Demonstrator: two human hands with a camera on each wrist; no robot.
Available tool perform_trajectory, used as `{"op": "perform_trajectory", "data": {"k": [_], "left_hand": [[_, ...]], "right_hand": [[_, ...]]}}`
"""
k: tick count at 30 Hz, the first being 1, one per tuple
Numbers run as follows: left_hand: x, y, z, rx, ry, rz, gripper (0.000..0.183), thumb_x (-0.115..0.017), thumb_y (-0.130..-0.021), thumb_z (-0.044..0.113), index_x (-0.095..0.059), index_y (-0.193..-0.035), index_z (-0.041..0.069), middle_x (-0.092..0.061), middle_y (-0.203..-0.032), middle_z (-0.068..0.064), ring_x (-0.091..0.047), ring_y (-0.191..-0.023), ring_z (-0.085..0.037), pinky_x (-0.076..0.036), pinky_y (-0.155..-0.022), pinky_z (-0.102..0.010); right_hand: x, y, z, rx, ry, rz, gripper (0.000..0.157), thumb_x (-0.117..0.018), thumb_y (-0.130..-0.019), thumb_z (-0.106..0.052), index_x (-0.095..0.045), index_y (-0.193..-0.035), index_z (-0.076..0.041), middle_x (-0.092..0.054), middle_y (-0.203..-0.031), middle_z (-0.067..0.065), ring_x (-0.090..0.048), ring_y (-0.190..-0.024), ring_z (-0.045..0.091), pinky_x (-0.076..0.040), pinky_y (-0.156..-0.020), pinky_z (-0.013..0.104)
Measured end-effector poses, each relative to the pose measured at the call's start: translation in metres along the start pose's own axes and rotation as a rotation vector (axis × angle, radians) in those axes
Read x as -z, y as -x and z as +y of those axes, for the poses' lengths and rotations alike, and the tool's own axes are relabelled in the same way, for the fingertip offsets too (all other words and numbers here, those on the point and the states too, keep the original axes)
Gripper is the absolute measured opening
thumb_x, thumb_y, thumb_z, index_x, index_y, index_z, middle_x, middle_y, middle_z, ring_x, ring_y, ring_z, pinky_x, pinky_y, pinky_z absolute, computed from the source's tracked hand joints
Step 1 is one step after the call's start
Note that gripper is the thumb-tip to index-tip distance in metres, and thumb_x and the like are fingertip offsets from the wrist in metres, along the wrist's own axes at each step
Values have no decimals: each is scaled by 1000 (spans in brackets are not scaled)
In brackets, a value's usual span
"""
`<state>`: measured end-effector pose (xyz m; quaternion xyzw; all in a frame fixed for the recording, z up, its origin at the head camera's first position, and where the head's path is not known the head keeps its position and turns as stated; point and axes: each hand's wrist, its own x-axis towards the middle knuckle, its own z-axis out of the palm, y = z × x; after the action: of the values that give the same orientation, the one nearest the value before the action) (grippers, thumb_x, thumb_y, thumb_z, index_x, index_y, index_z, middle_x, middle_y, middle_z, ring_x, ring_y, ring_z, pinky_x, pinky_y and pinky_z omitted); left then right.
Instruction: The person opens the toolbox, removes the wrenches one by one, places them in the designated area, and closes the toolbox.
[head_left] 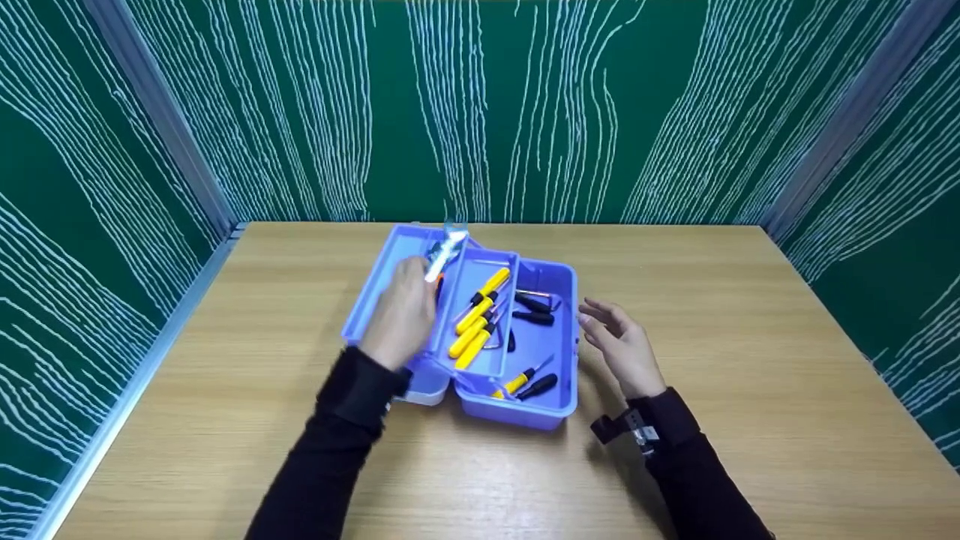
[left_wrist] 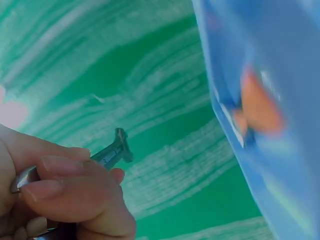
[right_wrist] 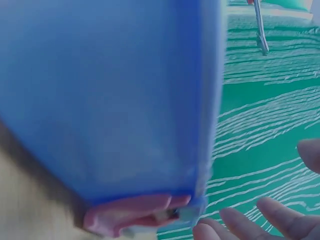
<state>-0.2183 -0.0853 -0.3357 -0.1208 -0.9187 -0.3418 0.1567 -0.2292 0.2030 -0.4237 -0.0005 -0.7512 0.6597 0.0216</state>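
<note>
My left hand [head_left: 405,311] grips a shiny metal wrench [head_left: 446,255] above the left side of an unfolded purple toolbox [head_left: 568,337]. In the left wrist view, the wrench's forked end [left_wrist: 112,154] sticks out past the curled fingers. Several yellow-handled screwdrivers [head_left: 471,337] lie in the toolbox's inner tray [head_left: 480,259]. Beside the toolbox's right wall is my right hand [head_left: 624,349], holding nothing, its fingers loosely bent. In the right wrist view, the fingertips [right_wrist: 235,220] are close to a pink latch [right_wrist: 127,212]; contact cannot be told.
Black-handled tools [head_left: 534,318] and a yellow-handled screwdriver [head_left: 516,382] lie in the toolbox's deep right part. Something orange [head_left: 440,283] shows by the left hand. The wooden table [head_left: 720,300] is enclosed by green walls [head_left: 652,90] with white lines.
</note>
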Motion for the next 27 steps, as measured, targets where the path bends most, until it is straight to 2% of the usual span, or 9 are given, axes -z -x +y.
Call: {"op": "perform_trajectory", "data": {"k": [4, 9, 13, 16, 19, 22, 27], "left_hand": [[-21, 18, 9, -88, 68, 10, 25, -43, -99, -1, -49, -122, -10, -54, -104, -21, -55, -78, -27, -55, -67, -38], [-48, 37, 18, -200, 78, 5, 23, -47, -97, -1, -52, -118, -10, -57, -102, -19, -59, -78, -25, -57, -67, -33], [-65, 48, 28, -220, 89, -23, 21, -48, -99, 2, -53, -117, -7, -55, -99, -14, -57, -78, -21, -56, -67, -28], [-75, 57, 35, -263, 54, -28, 20, -49, -99, 4, -53, -116, -6, -55, -100, -14, -58, -83, -21, -57, -74, -28], [-83, 64, 39, -301, 4, -16, 18, -50, -99, 6, -53, -115, -4, -54, -99, -12, -59, -82, -20, -55, -75, -29], [-90, 69, 42, -304, -23, -5, 16, -49, -100, 7, -52, -113, -2, -52, -97, -10, -58, -78, -19, -54, -71, -27], [-95, 73, 44, -288, -26, -2, 15, -48, -101, 8, -53, -112, -1, -51, -96, -9, -57, -76, -18, -53, -69, -26]], "right_hand": [[-7, 7, -6, 60, -19, 7, 43, -54, -99, -11, -48, -139, 4, -53, -140, 25, -58, -121, 13, -47, -98, 16], [-17, 18, -11, 95, -34, -6, 36, -56, -98, -7, -55, -132, 4, -58, -135, 23, -59, -118, 10, -47, -97, 17], [-26, 26, -14, 123, -40, -90, 31, -57, -97, -7, -60, -126, 5, -66, -124, 18, -64, -109, 11, -51, -95, 21], [-32, 31, -14, 148, -53, -181, 29, -57, -97, -6, -60, -121, 11, -70, -110, 12, -68, -100, 14, -55, -91, 26], [-38, 35, -15, 151, -51, -253, 28, -55, -98, -7, -58, -113, 17, -72, -97, 2, -70, -89, 11, -58, -85, 29], [-42, 38, -15, 148, -47, -294, 28, -53, -99, -8, -58, -103, 19, -71, -86, -6, -69, -81, 6, -59, -80, 28], [-47, 41, -17, 118, -62, -307, 22, -52, -99, -7, -61, -92, 12, -69, -81, -9, -68, -78, 5, -59, -77, 29]]}}
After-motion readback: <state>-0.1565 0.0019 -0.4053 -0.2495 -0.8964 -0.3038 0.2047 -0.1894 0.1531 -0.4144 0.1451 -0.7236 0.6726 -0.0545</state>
